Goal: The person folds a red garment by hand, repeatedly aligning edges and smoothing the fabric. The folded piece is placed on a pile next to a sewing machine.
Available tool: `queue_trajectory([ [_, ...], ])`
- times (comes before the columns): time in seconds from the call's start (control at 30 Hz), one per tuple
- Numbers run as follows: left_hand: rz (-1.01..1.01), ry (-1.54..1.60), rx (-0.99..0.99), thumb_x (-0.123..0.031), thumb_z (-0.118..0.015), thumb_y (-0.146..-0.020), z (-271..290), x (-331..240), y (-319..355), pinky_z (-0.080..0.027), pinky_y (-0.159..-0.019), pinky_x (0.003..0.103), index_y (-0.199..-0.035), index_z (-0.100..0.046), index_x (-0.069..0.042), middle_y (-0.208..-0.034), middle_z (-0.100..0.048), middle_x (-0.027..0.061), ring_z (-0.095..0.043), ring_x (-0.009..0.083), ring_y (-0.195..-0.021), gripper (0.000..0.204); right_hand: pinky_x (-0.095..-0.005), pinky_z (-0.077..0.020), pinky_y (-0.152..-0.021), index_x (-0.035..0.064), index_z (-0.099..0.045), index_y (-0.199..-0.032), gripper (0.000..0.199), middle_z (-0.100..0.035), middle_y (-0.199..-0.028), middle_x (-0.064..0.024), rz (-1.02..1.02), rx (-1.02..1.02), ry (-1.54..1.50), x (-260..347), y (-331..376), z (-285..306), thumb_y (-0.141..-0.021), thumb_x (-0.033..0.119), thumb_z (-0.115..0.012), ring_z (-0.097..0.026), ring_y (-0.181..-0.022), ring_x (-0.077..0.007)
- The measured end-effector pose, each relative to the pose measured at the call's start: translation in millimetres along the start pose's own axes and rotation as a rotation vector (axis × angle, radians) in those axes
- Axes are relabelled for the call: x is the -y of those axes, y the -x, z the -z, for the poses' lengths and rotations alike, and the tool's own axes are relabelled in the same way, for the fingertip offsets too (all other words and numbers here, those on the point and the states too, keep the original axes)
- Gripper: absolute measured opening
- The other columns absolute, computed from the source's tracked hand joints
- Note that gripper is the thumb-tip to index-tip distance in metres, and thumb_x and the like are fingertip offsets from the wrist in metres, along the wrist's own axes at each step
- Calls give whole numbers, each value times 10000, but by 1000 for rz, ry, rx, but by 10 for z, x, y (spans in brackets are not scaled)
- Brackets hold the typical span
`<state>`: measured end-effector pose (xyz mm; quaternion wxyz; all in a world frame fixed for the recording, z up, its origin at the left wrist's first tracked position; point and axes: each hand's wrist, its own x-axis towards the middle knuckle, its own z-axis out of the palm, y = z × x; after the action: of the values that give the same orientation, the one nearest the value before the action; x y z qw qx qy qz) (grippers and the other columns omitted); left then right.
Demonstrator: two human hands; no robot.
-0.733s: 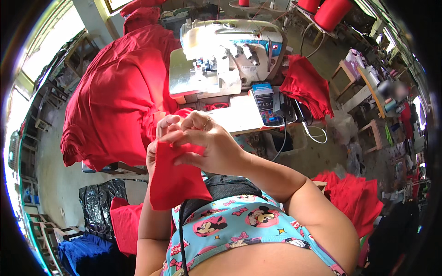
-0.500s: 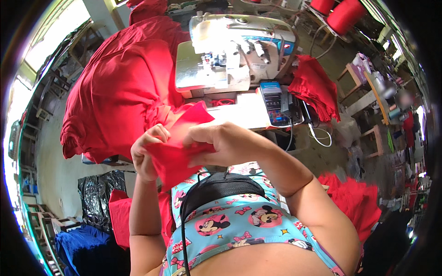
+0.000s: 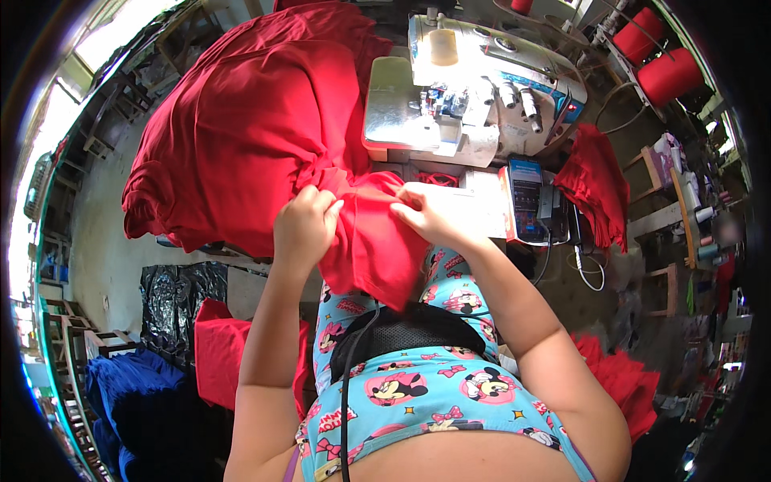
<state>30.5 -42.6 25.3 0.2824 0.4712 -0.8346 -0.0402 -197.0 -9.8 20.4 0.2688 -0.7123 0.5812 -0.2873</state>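
A piece of red fabric [image 3: 373, 245] stretches between my two hands and hangs down over my lap. My left hand [image 3: 305, 229] grips its left side, fingers closed on the cloth. At the upper right edge my right hand [image 3: 427, 215] pinches the fabric between thumb and fingers. Just beyond my left hand, a large heap of red cloth [image 3: 241, 136] lies bunched on the table, and the held piece touches it. Past the hands stands a white overlock sewing machine [image 3: 554, 100] with its lamp lit.
A phone-like device [image 3: 526, 197] with cables lies right of the machine. Red cloth pieces [image 3: 598, 185] hang beyond it, and red thread cones [image 3: 671, 76] stand at the far right. Lower left are a black plastic bag [image 3: 181, 305] and blue fabric [image 3: 132, 381].
My hands have moved apart, spreading the red fabric that was gathered between them. The right hand now pinches its upper right edge. The view has shifted, so the machine sits farther right.
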Motion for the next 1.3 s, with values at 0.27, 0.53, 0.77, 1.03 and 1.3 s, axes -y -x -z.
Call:
queue_trajectory([
  [0.27,172,52,62,-258,-713,-762,-280,284,-72,-478,-647,419,-790,-641,-48,-803,-589,115,-602,318,-761,224,-399,-486,-759,27,-582,-947,203,-583,-944,-165,224,-265,392,-40,-288,-393,-768,91,-653,-575,-890,-340],
  [0.53,177,96,-54,-280,-737,-735,-427,318,-19,-476,-701,418,-785,-638,-61,-819,-587,101,-589,309,-800,246,-418,-467,-771,16,-578,-923,177,-583,-933,-176,303,-215,271,-195,-652,-548,-760,52,-637,-568,-901,-347],
  [0.77,105,46,-153,-236,-758,-716,-525,335,18,-468,-677,400,-754,-625,-55,-773,-566,85,-580,291,-760,228,-357,-492,-733,16,-645,-1001,475,-661,-852,-155,10,70,80,-142,-704,-583,-744,398,-759,-652,-825,-266],
  [1.03,106,83,-184,-224,-756,-726,-553,327,13,-465,-664,397,-750,-624,-48,-767,-566,86,-579,292,-752,221,-325,-493,-699,85,-703,-876,295,-665,-747,-98,-234,67,-218,-196,-725,-661,-721,335,-730,-648,-713,-199],
  [1.3,122,107,-183,-211,-740,-746,-524,301,29,-467,-648,392,-778,-635,-50,-820,-570,86,-579,284,-753,195,-333,-488,-697,83,-699,-868,276,-663,-750,-102,-239,42,-259,-191,-698,-683,-732,322,-722,-646,-706,-194],
])
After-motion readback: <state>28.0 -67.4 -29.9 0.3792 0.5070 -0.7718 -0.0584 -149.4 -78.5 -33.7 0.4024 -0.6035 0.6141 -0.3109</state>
